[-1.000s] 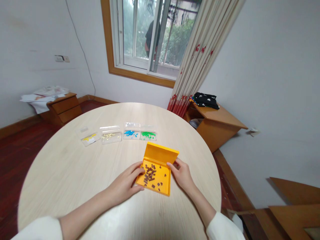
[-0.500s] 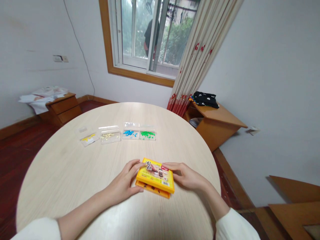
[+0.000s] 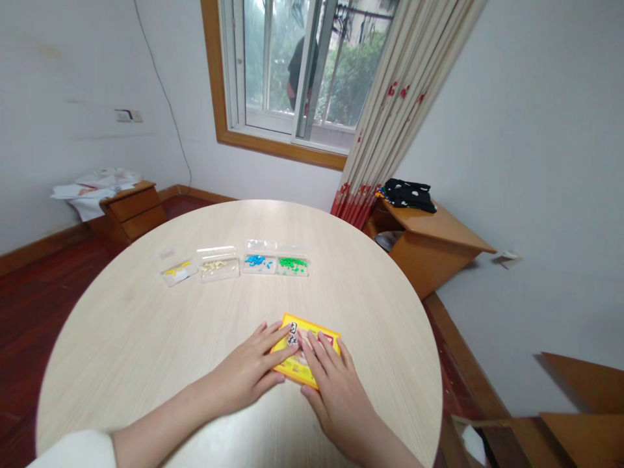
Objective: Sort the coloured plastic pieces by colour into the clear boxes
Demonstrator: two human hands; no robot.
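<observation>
A yellow box (image 3: 295, 370) with printed characters on its lid lies closed on the round pale table (image 3: 160, 351). My left hand (image 3: 251, 367) rests on the box's left side, fingers spread over the lid and thumb at the near edge. Over the right part of the lid lies my right hand (image 3: 336, 383), its fingers stretched out flat and covering much of the picture. Neither hand is wrapped round anything.
Farther back on the table stand open clear cases with yellow pieces (image 3: 178, 268), cream pieces (image 3: 214, 265), blue pieces (image 3: 257, 261) and green pieces (image 3: 292, 263). Beyond the table are a wooden cabinet (image 3: 439, 227) and a small drawer unit (image 3: 139, 211).
The box's lid, raised from its base before, is now down. My right hand has moved from the right edge onto the top, and my left hand lies farther over the lid.
</observation>
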